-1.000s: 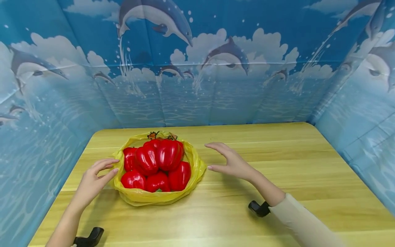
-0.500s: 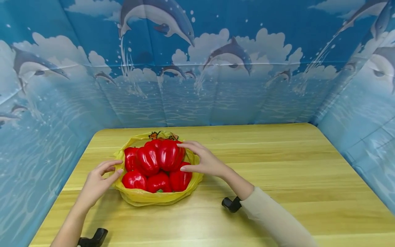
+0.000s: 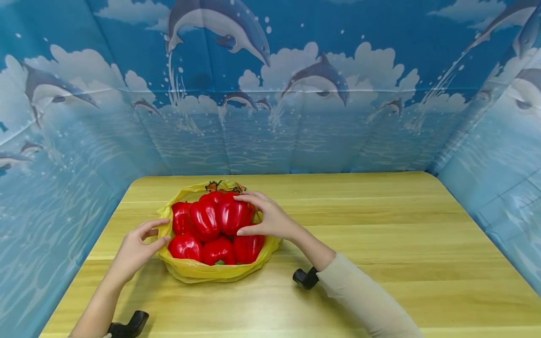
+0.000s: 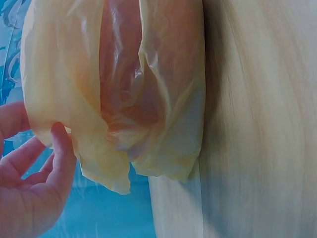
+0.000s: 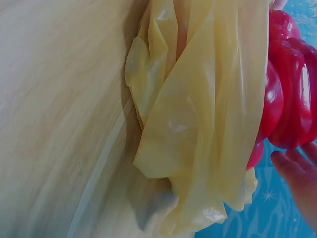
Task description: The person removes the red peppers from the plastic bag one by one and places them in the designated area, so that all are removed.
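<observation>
Head view: pale yellow wood-grain table (image 3: 372,234) with rounded far corners, enclosed at the back and both sides by a blue curtain (image 3: 291,136) printed with leaping dolphins, white clouds and rippled water. On the table's left half, a yellow plastic bag (image 3: 198,273), mouth open upward, with an orange-and-black print (image 3: 212,187) along the far rim. Inside, glossy red bell peppers (image 3: 204,220) heaped above the rim at the middle; a small green patch below the front middle one. In the heap, uppermost at the right, a large ribbed pepper (image 3: 231,217) between the thumb and fingers of the right hand (image 3: 270,216); fingers curved about its right side, cannot tell whether gripping. At the bag's left rim, the left hand (image 3: 135,245), fingers loosely bent, thumb and forefinger tips apart and touching the film. Also visible: a cream sleeve (image 3: 367,298) on the right arm, a black device (image 3: 305,278) at the right wrist.

Left wrist view: crumpled translucent film, reddish contents showing through; thumb tip against the film, wood grain alongside.

Right wrist view: folded film draped toward the wood, red peppers above its edge, fingertips at the ribbed pepper, partly out of frame.
</observation>
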`<state>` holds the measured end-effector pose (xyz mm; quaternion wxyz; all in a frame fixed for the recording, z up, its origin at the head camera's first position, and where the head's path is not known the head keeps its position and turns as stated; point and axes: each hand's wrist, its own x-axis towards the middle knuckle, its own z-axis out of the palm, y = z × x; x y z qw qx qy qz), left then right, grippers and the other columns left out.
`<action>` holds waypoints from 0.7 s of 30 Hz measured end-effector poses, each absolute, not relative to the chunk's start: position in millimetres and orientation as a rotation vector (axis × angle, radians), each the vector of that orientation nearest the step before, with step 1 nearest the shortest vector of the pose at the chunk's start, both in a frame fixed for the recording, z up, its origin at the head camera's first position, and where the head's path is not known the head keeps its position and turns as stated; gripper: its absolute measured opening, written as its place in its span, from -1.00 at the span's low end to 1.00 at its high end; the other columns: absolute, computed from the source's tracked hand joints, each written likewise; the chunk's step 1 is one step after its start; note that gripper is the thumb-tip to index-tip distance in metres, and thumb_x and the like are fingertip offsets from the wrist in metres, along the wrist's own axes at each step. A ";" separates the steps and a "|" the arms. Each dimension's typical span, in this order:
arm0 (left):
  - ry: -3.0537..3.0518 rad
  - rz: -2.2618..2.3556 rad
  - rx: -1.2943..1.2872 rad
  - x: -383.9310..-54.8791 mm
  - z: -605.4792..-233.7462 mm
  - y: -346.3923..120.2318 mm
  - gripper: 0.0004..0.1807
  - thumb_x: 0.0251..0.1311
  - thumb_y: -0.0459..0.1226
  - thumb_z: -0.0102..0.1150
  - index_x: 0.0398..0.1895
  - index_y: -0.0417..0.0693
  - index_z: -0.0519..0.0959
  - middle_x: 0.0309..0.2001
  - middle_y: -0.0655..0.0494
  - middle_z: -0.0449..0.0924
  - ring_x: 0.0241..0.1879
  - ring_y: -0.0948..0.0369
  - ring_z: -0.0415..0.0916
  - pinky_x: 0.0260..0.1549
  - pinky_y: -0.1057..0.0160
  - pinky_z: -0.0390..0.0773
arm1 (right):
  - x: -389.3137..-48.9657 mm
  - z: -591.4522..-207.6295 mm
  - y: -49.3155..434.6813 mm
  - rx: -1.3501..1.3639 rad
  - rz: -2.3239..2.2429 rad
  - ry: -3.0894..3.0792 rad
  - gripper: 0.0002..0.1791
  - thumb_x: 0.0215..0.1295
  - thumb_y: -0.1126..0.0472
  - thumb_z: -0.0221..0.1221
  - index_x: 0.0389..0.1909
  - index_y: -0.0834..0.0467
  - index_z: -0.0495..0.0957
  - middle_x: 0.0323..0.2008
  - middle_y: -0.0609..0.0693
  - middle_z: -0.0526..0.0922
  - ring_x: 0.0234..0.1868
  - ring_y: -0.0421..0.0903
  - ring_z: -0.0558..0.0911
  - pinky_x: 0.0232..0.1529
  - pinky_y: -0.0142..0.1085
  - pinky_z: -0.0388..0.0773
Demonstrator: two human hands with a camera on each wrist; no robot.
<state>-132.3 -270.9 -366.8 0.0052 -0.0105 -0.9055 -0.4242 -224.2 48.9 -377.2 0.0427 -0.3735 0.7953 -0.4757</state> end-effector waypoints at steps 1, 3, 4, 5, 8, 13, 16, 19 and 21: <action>-2.836 -1.336 -0.030 -131.7 -366.7 -271.5 -0.50 0.22 -0.21 0.16 0.21 -0.18 0.40 0.24 -0.23 0.27 0.07 -0.12 0.30 -0.24 0.15 0.48 | -224.4 -378.2 47.5 -1.147 -1.455 2.434 -0.20 -0.07 0.11 0.44 0.27 -0.01 0.36 0.30 0.12 0.24 0.25 0.00 0.26 -0.02 -0.02 0.49; -2.835 -1.353 -0.023 -130.7 -366.7 -272.3 -0.49 0.21 -0.23 0.16 0.22 -0.18 0.39 0.25 -0.23 0.26 0.08 -0.12 0.29 -0.25 0.20 0.48 | -224.2 -379.8 45.4 -1.153 -1.460 2.428 -0.19 -0.09 0.12 0.45 0.27 -0.01 0.36 0.30 0.12 0.24 0.23 0.02 0.29 -0.05 -0.03 0.51; -2.833 -1.357 -0.018 -130.4 -367.1 -272.5 -0.49 0.21 -0.24 0.16 0.22 -0.18 0.39 0.25 -0.22 0.26 0.08 -0.12 0.29 -0.25 0.23 0.48 | -224.1 -380.5 44.7 -1.156 -1.460 2.425 -0.19 -0.09 0.12 0.45 0.27 0.00 0.36 0.30 0.12 0.24 0.22 0.02 0.30 -0.06 -0.04 0.52; -2.829 -1.364 -0.014 -130.4 -368.0 -272.7 -0.49 0.21 -0.25 0.17 0.22 -0.19 0.39 0.25 -0.22 0.26 0.09 -0.12 0.29 -0.25 0.26 0.48 | -224.0 -381.2 44.3 -1.160 -1.458 2.423 -0.19 -0.10 0.12 0.45 0.27 0.00 0.36 0.29 0.10 0.24 0.21 0.01 0.32 -0.07 -0.06 0.52; -2.819 -1.384 -0.013 -130.4 -371.5 -272.3 -0.48 0.19 -0.28 0.18 0.23 -0.22 0.38 0.26 -0.23 0.25 0.09 -0.13 0.30 -0.29 0.36 0.48 | -223.7 -383.0 44.2 -1.160 -1.456 2.421 -0.19 -0.10 0.14 0.45 0.26 0.02 0.36 0.25 0.04 0.28 0.13 -0.02 0.38 -0.12 -0.09 0.55; -2.795 -1.428 -0.005 -131.4 -373.2 -271.6 -0.46 0.19 -0.30 0.18 0.25 -0.23 0.35 0.27 -0.23 0.24 0.10 -0.14 0.28 -0.32 0.43 0.49 | -223.7 -382.9 43.1 -1.163 -1.466 2.438 -0.22 -0.09 0.17 0.45 0.24 0.03 0.38 0.19 0.02 0.33 0.04 -0.04 0.40 -0.17 -0.07 0.56; -2.790 -1.429 0.006 -131.4 -372.3 -271.9 -0.46 0.20 -0.30 0.17 0.25 -0.24 0.35 0.27 -0.23 0.24 0.10 -0.14 0.28 -0.33 0.44 0.49 | -222.9 -381.9 41.1 -1.168 -1.449 2.459 -0.20 -0.11 0.14 0.46 0.24 0.01 0.37 0.20 0.01 0.31 0.10 -0.05 0.39 -0.14 -0.10 0.56; -2.793 -1.410 0.009 -131.7 -371.8 -271.5 -0.47 0.19 -0.30 0.17 0.24 -0.24 0.36 0.26 -0.22 0.25 0.09 -0.14 0.29 -0.31 0.44 0.48 | -221.2 -381.4 40.0 -1.166 -1.408 2.504 -0.18 -0.13 0.08 0.47 0.25 -0.03 0.36 0.22 -0.01 0.28 0.15 -0.06 0.37 -0.12 -0.18 0.55; -2.794 -1.396 0.003 -131.9 -372.2 -271.4 -0.48 0.19 -0.30 0.17 0.23 -0.23 0.37 0.25 -0.21 0.26 0.08 -0.13 0.30 -0.30 0.44 0.48 | -219.9 -381.4 39.3 -1.162 -1.389 2.532 -0.18 -0.13 0.06 0.46 0.24 -0.04 0.37 0.20 -0.02 0.29 0.15 -0.06 0.37 -0.12 -0.23 0.55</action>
